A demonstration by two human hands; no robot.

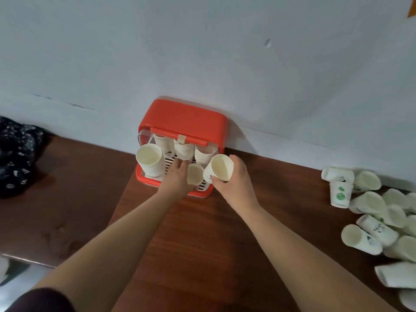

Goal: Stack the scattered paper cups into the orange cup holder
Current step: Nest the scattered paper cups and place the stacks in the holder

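Observation:
The orange cup holder (183, 119) stands against the wall at the back of the brown table (202, 233), its front open. Inside it a stack of paper cups (149, 159) stands at the front left, and more stacks (183, 149) line the back. My left hand (176, 176) reaches into the holder's tray and holds a paper cup (195, 174) on its thumb side, mouth up. My right hand (236, 180) grips another paper cup (219, 169) by its side, just over the tray's front right corner, mouth tilted towards me.
Several loose paper cups (371, 210) lie in a heap on the table's right side, some printed with green dots. A dark patterned cloth (15, 154) lies at the far left. The table's near left edge (27, 258) drops off to the floor.

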